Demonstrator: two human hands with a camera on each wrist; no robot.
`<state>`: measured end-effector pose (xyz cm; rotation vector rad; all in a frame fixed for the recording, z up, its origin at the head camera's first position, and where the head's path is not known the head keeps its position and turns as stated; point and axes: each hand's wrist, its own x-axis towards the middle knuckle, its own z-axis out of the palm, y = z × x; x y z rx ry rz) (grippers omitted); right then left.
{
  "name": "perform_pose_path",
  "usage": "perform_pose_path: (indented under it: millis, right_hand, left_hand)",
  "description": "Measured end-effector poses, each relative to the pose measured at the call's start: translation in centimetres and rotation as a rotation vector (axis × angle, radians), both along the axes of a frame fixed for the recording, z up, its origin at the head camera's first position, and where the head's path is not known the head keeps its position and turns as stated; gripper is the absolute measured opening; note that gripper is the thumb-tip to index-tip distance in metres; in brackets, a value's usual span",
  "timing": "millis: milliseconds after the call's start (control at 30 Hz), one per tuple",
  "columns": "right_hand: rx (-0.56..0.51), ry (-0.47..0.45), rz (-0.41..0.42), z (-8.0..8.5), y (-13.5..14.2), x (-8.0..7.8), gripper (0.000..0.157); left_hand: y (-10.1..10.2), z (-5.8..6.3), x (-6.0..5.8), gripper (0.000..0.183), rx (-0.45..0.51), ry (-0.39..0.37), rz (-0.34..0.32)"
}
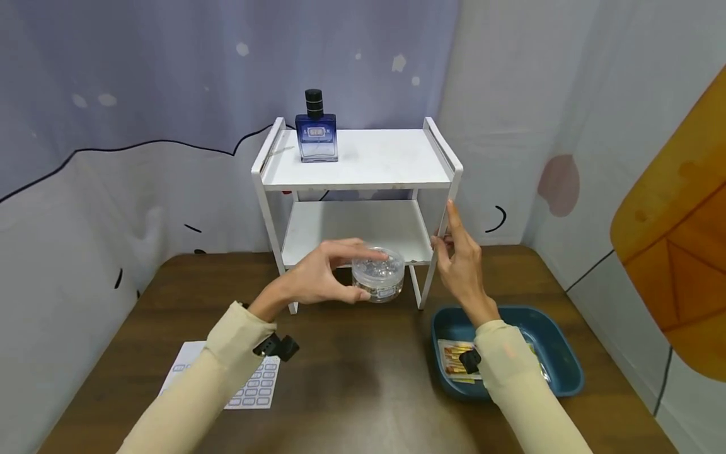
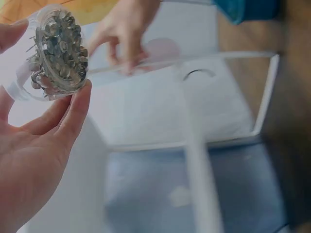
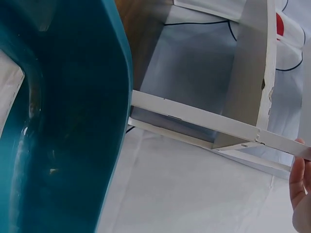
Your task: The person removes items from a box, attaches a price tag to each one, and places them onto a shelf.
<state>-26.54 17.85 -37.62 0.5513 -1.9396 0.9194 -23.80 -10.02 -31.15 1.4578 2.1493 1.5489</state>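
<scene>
A round clear tub of metal thumbtacks (image 1: 379, 277) is in my left hand (image 1: 326, 274), which grips it between the thumb and fingers in front of the white two-tier shelf (image 1: 363, 230). Up close in the left wrist view, the silvery tacks fill part of the tub (image 2: 60, 51). My right hand (image 1: 462, 261) holds the shelf's front right post, its index finger pointing up along it. At the edge of the right wrist view, the right fingers (image 3: 297, 182) touch that post; the rest of the hand is cut off.
A blue perfume bottle (image 1: 316, 135) stands on the shelf's top left. The teal basin (image 1: 558, 359), partly under my right forearm, contains packaged items (image 1: 454, 359). Partly beneath my left sleeve is a white sheet of labels (image 1: 258, 388) on the wooden table (image 1: 340, 391).
</scene>
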Motion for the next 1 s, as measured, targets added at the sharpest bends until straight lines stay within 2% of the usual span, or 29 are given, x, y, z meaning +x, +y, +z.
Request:
perform_pose_path:
  millis: [100, 233, 367, 500, 667, 867, 1000]
  right_hand:
    - [0.003, 0.006, -0.011, -0.1, 0.0, -0.2, 0.076]
    - [0.005, 0.004, -0.022, -0.1, -0.1, -0.2, 0.075]
    - [0.0, 0.001, -0.032, -0.2, -0.1, -0.2, 0.076]
    - [-0.004, 0.006, -0.032, -0.2, -0.1, -0.2, 0.076]
    - [-0.006, 0.017, -0.042, -0.1, -0.3, -0.3, 0.076]
    - [-0.021, 0.019, -0.05, -0.3, -0.4, -0.4, 0.077]
    - [-0.017, 0.019, -0.044, -0.3, -0.6, -0.4, 0.077]
  left_hand:
    - [0.1, 2.5, -0.6, 0.058, -0.016, 0.071, 0.051]
    - [0.3, 5.7, -1.7, 0.059, 0.018, 0.121, 0.07]
    - [0.8, 8.5, -3.1, 0.06, 0.027, 0.108, 0.105]
    - [1.6, 10.5, -4.7, 0.06, -0.017, 0.075, 0.171]
    - [2.4, 11.7, -6.6, 0.058, -0.066, 0.066, 0.218]
    - [3.1, 11.8, -8.1, 0.061, -0.114, -0.004, 0.235]
    - [3.1, 11.8, -8.6, 0.06, -0.144, -0.008, 0.245]
